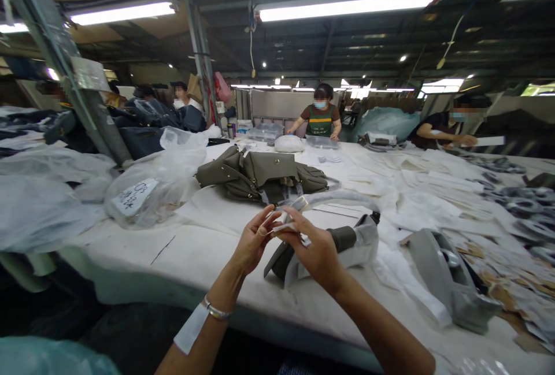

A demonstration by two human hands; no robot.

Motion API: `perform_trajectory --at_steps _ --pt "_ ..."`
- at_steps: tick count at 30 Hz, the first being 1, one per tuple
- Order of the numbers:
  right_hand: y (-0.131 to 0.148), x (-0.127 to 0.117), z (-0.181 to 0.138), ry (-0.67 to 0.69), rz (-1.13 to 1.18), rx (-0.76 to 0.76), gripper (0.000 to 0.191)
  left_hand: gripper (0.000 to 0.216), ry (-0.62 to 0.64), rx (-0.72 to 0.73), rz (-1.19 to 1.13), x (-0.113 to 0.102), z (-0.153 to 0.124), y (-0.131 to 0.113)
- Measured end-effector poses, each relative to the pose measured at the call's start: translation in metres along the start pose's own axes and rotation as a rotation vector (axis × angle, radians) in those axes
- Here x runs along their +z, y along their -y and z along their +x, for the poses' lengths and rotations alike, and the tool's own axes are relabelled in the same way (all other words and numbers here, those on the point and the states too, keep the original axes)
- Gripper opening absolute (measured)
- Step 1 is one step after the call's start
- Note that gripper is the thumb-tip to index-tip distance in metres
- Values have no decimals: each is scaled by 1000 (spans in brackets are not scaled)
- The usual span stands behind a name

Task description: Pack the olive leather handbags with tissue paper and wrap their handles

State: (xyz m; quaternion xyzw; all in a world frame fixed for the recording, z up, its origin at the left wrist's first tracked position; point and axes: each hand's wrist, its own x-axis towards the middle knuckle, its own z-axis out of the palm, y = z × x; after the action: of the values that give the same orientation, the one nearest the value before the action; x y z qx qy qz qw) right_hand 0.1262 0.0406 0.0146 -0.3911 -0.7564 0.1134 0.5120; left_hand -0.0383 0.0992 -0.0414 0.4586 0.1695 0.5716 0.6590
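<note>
Both my hands meet over the near edge of a white worktable point(203, 248). My left hand point(254, 242) pinches a small white paper wrapping point(284, 217) at its left end. My right hand point(316, 251) closes its fingers on the same wrapping from the right. A paper-wrapped strap point(342, 197) runs from the wrapping back to an olive-green handbag point(347, 242) lying on its side just under my right hand. A second olive handbag point(260, 175) lies flat farther back on the table.
A clear plastic bag point(151, 187) with a handwritten label sits at the left. Grey wrapped bags point(451, 274) and several white paper sheets point(433, 184) cover the right side. Three people work at the far edges of the table. A metal post point(73, 69) stands left.
</note>
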Motion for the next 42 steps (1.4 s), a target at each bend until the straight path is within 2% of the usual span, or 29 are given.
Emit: perform_trajectory --at_steps 3,6,8,10,13,16,18,20,22,24,27,30,33,36,39,42 --pt "3 1 9 63 -171 44 68 71 40 60 161 -1 -1 -14" --pt "9 3 14 138 -409 -18 74 63 75 126 405 6 -2 -28" --pt "12 4 16 152 -517 -54 77 52 40 219 605 14 -3 -37" --pt "13 3 17 155 -523 -53 76 39 -12 323 786 23 -7 -44" --pt "13 -2 16 180 -280 20 74 31 -26 424 952 33 -18 -49" --pt "13 -7 13 150 165 164 68 35 -54 463 980 35 -29 -45" --pt "12 -8 8 57 416 271 60 40 -143 438 900 30 -34 -38" --pt "10 -7 1 -54 505 332 51 49 -267 341 715 22 -35 -29" --pt "6 -5 -6 -122 376 305 42 56 -364 212 498 14 -35 -21" --pt "1 -4 -12 -114 145 201 31 58 -410 151 396 8 -39 -15" --pt "-9 -4 -18 -30 -72 63 31 55 -436 212 542 4 -52 -10" --pt "-18 -2 -18 13 -96 43 43 50 -464 309 781 -2 -71 0" --pt "-24 -1 -18 20 -85 41 46 42 -396 388 1016 -8 -89 23" --pt "-24 -7 -20 94 -44 28 45 36 -155 537 1212 -7 -101 48" --pt "-19 -24 -27 204 14 2 47 40 31 658 1291 3 -104 63" --pt "-16 -47 -40 271 2 -3 49 36 113 708 1340 14 -94 68"
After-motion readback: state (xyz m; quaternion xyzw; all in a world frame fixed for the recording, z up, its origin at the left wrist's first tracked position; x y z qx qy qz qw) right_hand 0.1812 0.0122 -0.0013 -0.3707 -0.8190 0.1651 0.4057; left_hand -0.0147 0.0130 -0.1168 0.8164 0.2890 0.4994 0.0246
